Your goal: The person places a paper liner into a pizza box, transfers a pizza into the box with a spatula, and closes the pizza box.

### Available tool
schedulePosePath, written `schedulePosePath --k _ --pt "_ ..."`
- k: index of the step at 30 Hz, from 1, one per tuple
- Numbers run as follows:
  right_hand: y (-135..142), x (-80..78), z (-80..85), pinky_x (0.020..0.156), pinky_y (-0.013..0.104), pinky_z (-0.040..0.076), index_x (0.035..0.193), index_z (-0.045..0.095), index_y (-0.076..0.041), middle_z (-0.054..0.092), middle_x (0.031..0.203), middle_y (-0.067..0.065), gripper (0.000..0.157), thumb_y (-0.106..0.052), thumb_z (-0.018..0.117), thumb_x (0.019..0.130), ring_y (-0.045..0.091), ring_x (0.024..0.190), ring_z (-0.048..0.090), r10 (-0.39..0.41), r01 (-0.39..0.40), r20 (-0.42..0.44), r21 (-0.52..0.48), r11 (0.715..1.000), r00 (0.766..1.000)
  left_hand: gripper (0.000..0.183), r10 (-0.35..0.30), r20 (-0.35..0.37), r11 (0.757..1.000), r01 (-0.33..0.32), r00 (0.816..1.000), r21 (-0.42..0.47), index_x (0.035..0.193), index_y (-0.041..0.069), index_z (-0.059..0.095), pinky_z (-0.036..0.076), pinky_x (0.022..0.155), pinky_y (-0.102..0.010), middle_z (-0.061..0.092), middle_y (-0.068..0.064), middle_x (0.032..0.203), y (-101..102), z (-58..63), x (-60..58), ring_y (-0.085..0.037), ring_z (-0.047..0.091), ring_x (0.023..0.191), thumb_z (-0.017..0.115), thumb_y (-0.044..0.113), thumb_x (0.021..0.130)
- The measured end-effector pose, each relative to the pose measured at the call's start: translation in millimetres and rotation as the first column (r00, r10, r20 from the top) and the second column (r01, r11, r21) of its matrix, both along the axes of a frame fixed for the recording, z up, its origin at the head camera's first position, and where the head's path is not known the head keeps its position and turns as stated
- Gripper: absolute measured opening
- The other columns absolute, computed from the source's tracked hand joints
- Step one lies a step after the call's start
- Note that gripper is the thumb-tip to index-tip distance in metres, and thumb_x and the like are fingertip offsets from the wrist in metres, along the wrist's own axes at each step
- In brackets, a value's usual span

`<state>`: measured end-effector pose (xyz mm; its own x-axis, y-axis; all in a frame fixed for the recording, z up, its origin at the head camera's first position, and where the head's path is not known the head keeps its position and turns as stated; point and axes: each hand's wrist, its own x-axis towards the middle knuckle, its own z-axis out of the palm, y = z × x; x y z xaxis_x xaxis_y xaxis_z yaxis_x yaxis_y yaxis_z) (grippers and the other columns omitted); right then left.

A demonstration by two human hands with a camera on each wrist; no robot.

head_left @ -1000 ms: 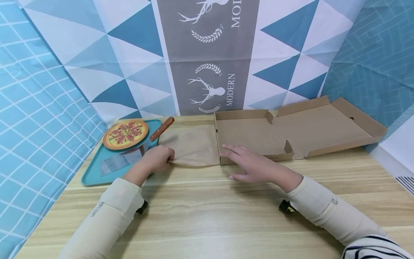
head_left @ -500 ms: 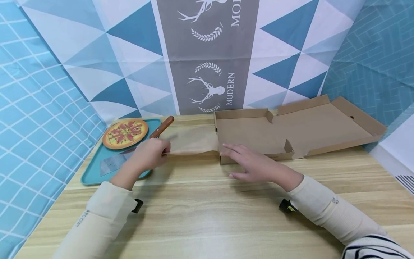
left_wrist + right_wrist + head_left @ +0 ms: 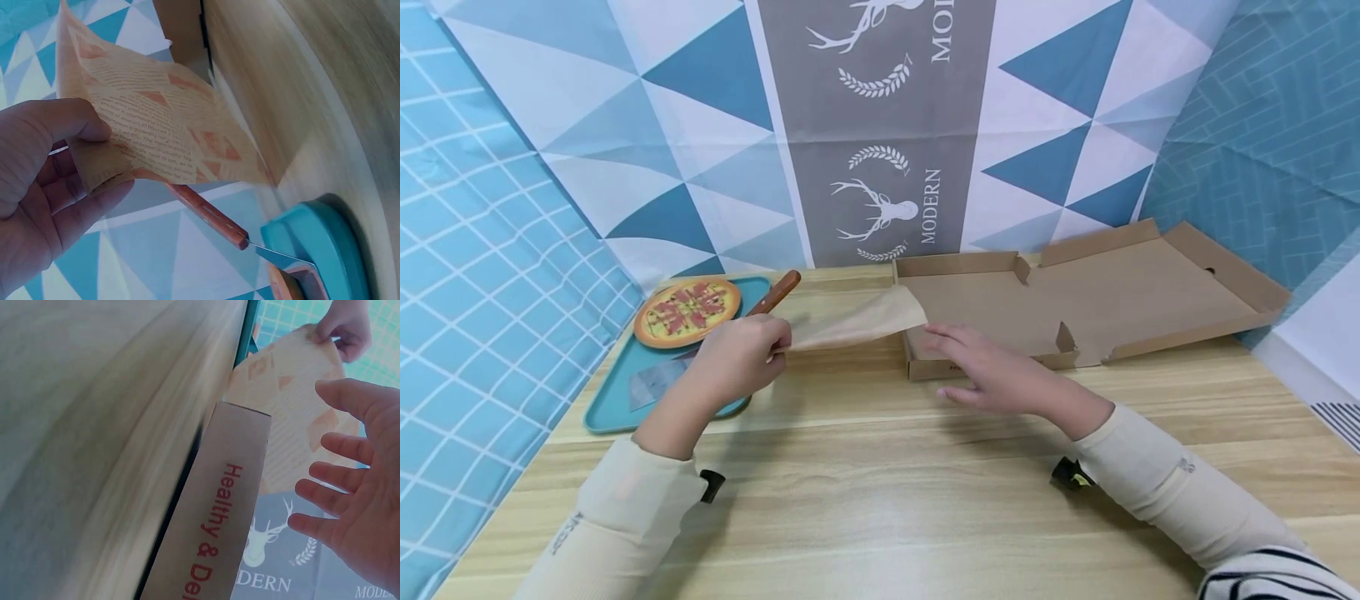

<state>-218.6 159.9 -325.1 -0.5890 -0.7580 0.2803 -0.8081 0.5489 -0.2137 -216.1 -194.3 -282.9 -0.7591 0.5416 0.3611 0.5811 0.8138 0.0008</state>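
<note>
My left hand [image 3: 737,358] pinches one edge of a thin sheet of brown paper [image 3: 857,323] between thumb and fingers. The left wrist view shows newspaper-like print on the paper [image 3: 153,119]. Raised off the table, the sheet slants toward the open cardboard pizza box [image 3: 962,367], and its far corner overlaps the box's left end. My right hand [image 3: 992,371] hovers over the box's near left corner, fingers spread and holding nothing. In the right wrist view its fingers [image 3: 334,481] are apart from the box wall [image 3: 219,500], which bears red lettering.
Left of the paper, a teal tray [image 3: 606,408] holds a pizza [image 3: 688,310] and a broad metal server with a wooden handle [image 3: 778,292]. The box lid [image 3: 1157,287] lies folded open to the right. A patterned cloth wall [image 3: 880,125] stands behind the wooden table [image 3: 865,492].
My left hand has lifted the paper from the table and moved slightly left. The paper's far end has risen over the box edge. My right hand has barely moved.
</note>
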Motion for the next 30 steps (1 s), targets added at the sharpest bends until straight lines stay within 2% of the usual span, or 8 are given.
schedulePosePath --k 7,9,11,13,17,22,26,30 --pt "4 -0.3 4.0 0.109 0.049 0.034 0.138 0.047 0.002 0.039 0.149 0.020 0.056 -0.020 0.069 0.091 0.035 0.135 0.038 -0.072 0.074 0.047 -0.035 0.997 0.996 0.021 -0.046 -0.108 0.998 0.051 0.993 0.046 0.074 0.013 0.058 0.037 0.047 -0.029 0.053 0.001 0.069 5 6.4 10.5 -0.014 0.044 0.056 0.072 -0.003 0.076" --pt "5 -0.9 4.9 0.107 0.050 0.036 0.136 0.049 0.003 0.043 0.145 0.020 0.050 -0.016 0.067 0.093 0.036 0.132 0.042 -0.105 0.114 0.107 -0.083 0.990 0.989 0.020 -0.055 -0.141 0.996 0.065 0.989 0.065 0.075 0.012 0.059 0.037 0.047 -0.029 0.053 0.000 0.070 7 7.9 13.0 -0.015 0.044 0.056 0.073 -0.003 0.075" --pt "5 -2.1 6.1 0.103 0.049 0.041 0.131 0.052 0.005 0.050 0.138 0.021 0.041 -0.011 0.063 0.095 0.038 0.126 0.048 -0.123 0.167 0.234 -0.176 0.970 0.964 0.020 -0.066 -0.178 0.993 0.082 0.982 0.081 0.075 0.011 0.059 0.036 0.046 -0.029 0.053 -0.001 0.070 8 8.9 15.2 -0.016 0.044 0.056 0.073 -0.004 0.075" --pt "6 -3.2 8.6 0.097 0.048 0.046 0.127 0.055 0.006 0.057 0.129 0.021 0.033 -0.008 0.059 0.097 0.039 0.118 0.055 -0.113 0.235 0.387 -0.284 0.930 0.915 0.020 -0.082 -0.225 0.990 0.104 0.971 0.090 0.075 0.010 0.059 0.036 0.046 -0.028 0.054 -0.001 0.069 10 9.3 17.3 -0.016 0.045 0.056 0.074 -0.004 0.074" --pt "9 -5.5 15.7 0.091 0.042 0.051 0.122 0.054 0.011 0.060 0.120 0.024 0.029 -0.009 0.049 0.101 0.034 0.107 0.062 0.034 0.383 0.663 -0.473 0.793 0.748 0.018 -0.131 -0.348 0.982 0.170 0.928 0.083 0.075 0.008 0.060 0.038 0.044 -0.028 0.056 -0.003 0.069 16 8.9 20.3 -0.017 0.048 0.055 0.073 -0.003 0.074" --pt "9 -6.0 25.9 0.088 0.036 0.054 0.112 0.051 0.012 0.065 0.103 0.017 0.031 -0.017 0.042 0.105 0.019 0.091 0.068 0.274 0.517 0.773 -0.600 0.611 0.573 0.015 -0.184 -0.478 0.973 0.229 0.859 0.038 0.078 0.005 0.061 0.043 0.041 -0.032 0.059 -0.006 0.071 24 7.1 23.7 -0.021 0.056 0.058 0.072 -0.004 0.075" --pt "8 -5.3 31.4 0.079 0.031 0.056 0.107 0.052 0.002 0.063 0.092 0.007 0.029 -0.026 0.045 0.105 0.015 0.083 0.066 0.371 0.610 0.791 -0.612 0.504 0.487 0.015 -0.235 -0.541 0.962 0.273 0.808 -0.009 0.078 0.002 0.059 0.043 0.038 -0.034 0.058 -0.009 0.072 32 5.2 26.6 -0.025 0.058 0.060 0.072 -0.005 0.077" --pt "9 -4.7 32.6 0.069 0.025 0.054 0.106 0.050 -0.001 0.062 0.088 0.003 0.028 -0.029 0.048 0.103 0.013 0.076 0.063 0.397 0.659 0.804 -0.592 0.463 0.443 0.013 -0.296 -0.582 0.949 0.303 0.758 -0.088 0.079 -0.001 0.056 0.041 0.038 -0.033 0.056 -0.012 0.074 39 3.8 29.3 -0.027 0.057 0.062 0.064 -0.003 0.089"
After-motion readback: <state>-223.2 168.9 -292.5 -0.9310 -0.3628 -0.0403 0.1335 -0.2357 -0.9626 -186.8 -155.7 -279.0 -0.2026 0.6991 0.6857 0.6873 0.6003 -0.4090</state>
